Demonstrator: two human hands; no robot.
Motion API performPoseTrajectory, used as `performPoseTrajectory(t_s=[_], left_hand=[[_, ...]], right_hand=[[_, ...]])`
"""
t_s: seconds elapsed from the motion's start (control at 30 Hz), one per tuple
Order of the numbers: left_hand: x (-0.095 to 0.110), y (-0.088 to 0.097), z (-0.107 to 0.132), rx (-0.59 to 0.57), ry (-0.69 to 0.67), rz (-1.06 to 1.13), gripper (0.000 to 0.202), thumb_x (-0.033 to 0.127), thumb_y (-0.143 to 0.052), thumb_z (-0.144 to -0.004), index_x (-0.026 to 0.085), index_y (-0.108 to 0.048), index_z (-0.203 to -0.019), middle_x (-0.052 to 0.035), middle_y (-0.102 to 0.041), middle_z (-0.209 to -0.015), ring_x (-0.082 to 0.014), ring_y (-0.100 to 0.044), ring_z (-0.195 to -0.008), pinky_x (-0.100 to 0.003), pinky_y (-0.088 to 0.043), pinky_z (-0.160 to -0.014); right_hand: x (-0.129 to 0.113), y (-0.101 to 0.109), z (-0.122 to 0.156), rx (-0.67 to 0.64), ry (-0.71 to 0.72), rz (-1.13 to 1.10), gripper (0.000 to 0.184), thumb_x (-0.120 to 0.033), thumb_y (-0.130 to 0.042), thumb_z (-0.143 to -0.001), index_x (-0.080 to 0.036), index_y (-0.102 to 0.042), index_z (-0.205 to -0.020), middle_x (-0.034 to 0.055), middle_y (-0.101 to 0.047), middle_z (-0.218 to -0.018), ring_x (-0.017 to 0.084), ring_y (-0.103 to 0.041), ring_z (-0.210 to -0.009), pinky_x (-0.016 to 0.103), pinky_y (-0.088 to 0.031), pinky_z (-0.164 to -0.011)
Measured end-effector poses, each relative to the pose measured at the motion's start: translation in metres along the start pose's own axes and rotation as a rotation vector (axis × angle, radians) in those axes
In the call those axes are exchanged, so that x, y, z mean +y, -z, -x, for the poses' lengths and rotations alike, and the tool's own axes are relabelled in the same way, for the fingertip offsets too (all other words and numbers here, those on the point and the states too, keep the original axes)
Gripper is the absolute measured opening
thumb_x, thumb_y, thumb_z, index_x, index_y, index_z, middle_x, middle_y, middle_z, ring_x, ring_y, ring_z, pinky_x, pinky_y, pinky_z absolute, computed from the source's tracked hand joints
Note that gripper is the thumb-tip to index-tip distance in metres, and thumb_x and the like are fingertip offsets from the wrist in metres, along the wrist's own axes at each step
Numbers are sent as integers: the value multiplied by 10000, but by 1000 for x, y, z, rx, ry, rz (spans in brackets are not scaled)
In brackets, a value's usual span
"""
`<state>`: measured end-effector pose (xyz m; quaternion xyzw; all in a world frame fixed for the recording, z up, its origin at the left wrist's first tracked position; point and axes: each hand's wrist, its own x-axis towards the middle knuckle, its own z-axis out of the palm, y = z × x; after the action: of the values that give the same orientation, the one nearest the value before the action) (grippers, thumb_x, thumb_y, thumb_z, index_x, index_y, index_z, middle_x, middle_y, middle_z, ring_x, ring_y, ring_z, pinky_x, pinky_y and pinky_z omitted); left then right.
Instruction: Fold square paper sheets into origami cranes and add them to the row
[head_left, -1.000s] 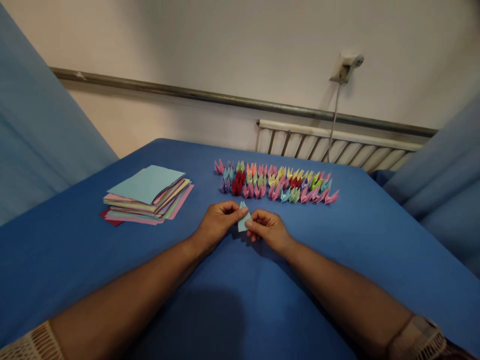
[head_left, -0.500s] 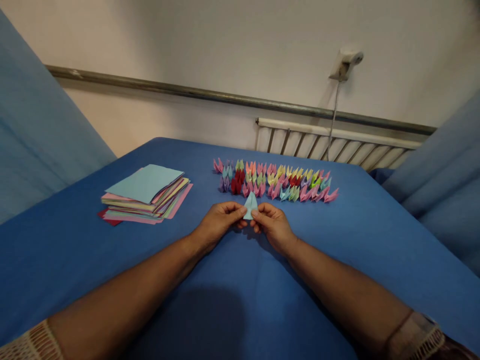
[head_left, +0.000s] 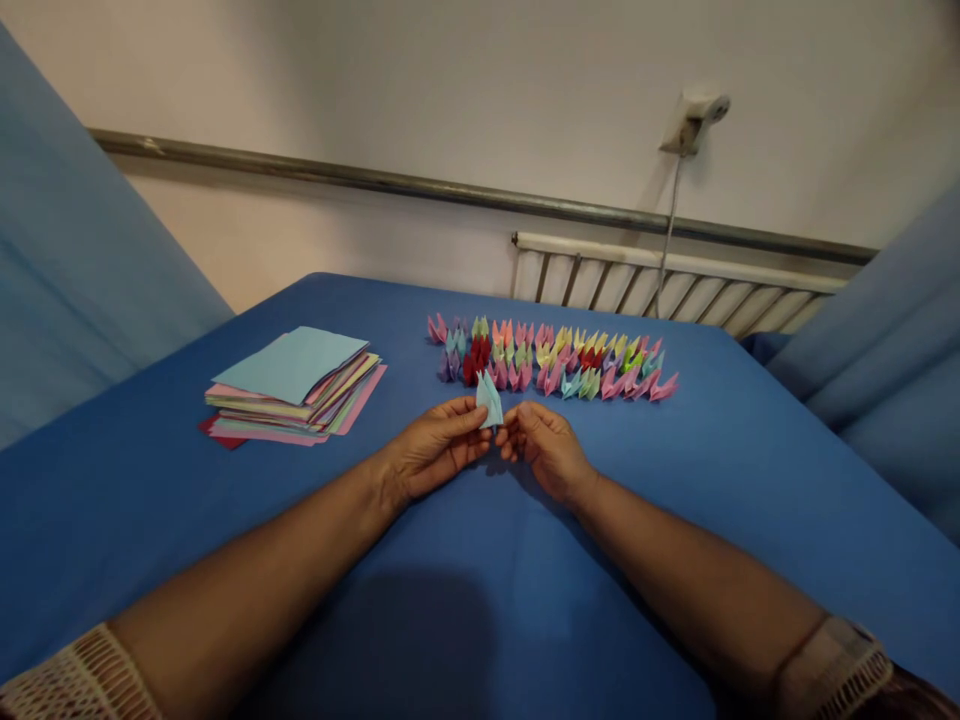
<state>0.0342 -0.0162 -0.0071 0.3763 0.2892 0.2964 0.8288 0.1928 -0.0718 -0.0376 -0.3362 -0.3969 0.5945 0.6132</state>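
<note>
A small light-blue folded paper piece (head_left: 489, 399) stands pointed end up between my two hands, just above the blue cloth. My left hand (head_left: 435, 450) pinches its left side with thumb and fingertips. My right hand (head_left: 546, 448) has its fingers curled in a pinch at the piece's lower right edge. Right behind the hands lie rows of several small folded paper pieces (head_left: 551, 362) in pink, yellow, red, green and purple.
A stack of coloured paper sheets (head_left: 294, 387), light blue on top, lies to the left on the blue-covered table (head_left: 465, 600). A metal rail (head_left: 420, 188), a white slatted bed end (head_left: 660, 285) and blue curtains (head_left: 67, 260) surround the far side.
The light-blue piece has turned upright and risen slightly between my fingers, and both hands have shifted a little toward the rows of folded pieces.
</note>
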Motion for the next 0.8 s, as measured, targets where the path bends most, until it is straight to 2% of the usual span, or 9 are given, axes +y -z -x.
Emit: performPoseTrajectory(t_s=[0.1, 0.23, 0.5, 0.63, 0.7, 0.8], left_hand=[[1, 0, 0, -22, 26, 53, 201, 186, -816, -679, 160, -629, -751, -11, -627, -698, -98, -601, -618, -221, -522, -636], [-1, 0, -1, -42, 61, 40, 197, 205, -808, -693, 153, -639, -778, -13, -612, -689, -95, -590, -607, -206, -516, -602], [-2, 0, -1, -25, 80, 93, 228, 178, -832, -658, 152, -635, -770, 0, -602, -681, -79, -573, -587, -191, -512, -585], [-2, -2, -1, -2, 32, 20, 223, 162, -825, -656, 147, -626, -755, 19, -580, -635, -70, -562, -558, -188, -488, -561], [-3, -2, -2, 30, -9, -49, 227, 180, -826, -654, 143, -634, -769, 22, -585, -630, -64, -555, -548, -185, -474, -557], [-5, -1, -4, 119, -104, -203, 238, 248, -823, -660, 150, -637, -771, 25, -596, -627, -65, -547, -534, -184, -438, -526]], right_hand=[[-1, -2, 1, 3, -7, 13, 358, -546, -692, -767, -194, -624, -765, -14, -645, -652, 96, -563, -527, 225, -420, -508], [-1, -4, 2, -7, 9, 46, 346, -515, -722, -748, -195, -596, -709, -27, -637, -627, 88, -550, -515, 223, -424, -513], [-2, -7, 0, 34, 28, 70, 297, -420, -787, -686, -203, -585, -711, -53, -599, -585, 85, -532, -511, 223, -426, -521], [-3, -7, -2, 137, 132, 158, 305, -367, -825, -616, -216, -571, -691, -71, -569, -577, 78, -496, -496, 222, -414, -505], [-3, -6, -1, 121, 148, 193, 280, -359, -819, -612, -217, -600, -713, -58, -608, -622, 88, -530, -532, 232, -433, -527], [-1, -2, 0, 50, 90, 227, 234, -393, -759, -694, -213, -658, -803, -24, -653, -669, 117, -590, -603, 255, -454, -567]])
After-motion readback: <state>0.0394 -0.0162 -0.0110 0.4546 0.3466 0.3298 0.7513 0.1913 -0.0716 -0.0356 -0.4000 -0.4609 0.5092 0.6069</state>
